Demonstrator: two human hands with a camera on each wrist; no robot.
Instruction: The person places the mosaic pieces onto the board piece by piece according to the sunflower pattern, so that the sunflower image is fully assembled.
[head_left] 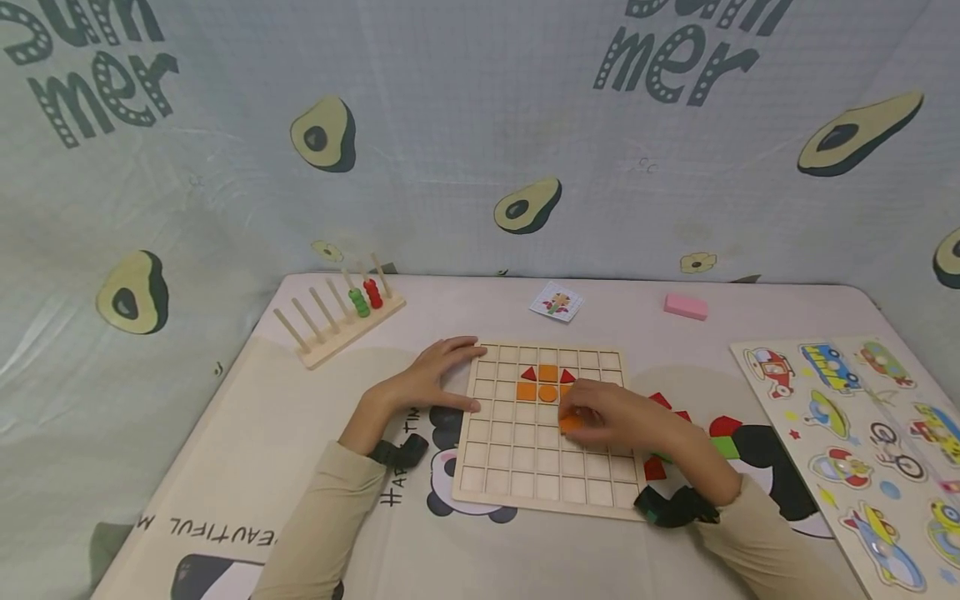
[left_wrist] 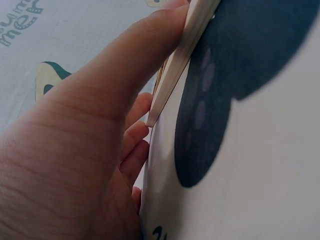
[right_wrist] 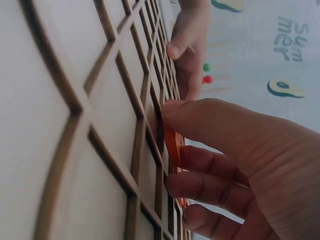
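A wooden grid board (head_left: 517, 458) lies on the table, with red triangles (head_left: 528, 374), orange squares (head_left: 548, 373) and an orange circle (head_left: 548, 392) set in its upper cells. My right hand (head_left: 618, 417) pinches an orange piece (head_left: 572, 423) between thumb and fingers, low over a cell just below those pieces. In the right wrist view the orange piece (right_wrist: 172, 145) stands tilted against the grid; its full outline is hidden. My left hand (head_left: 427, 379) rests at the board's left edge, thumb and fingers spread, touching the rim (left_wrist: 172, 75).
A wooden peg rack (head_left: 352, 332) with green and red beads stands back left. Behind the board lie a pattern card (head_left: 557, 302) and a pink block (head_left: 686, 307). Red and green pieces (head_left: 726, 427) lie right of the board, partly behind my right arm. A picture puzzle board (head_left: 847, 417) is far right.
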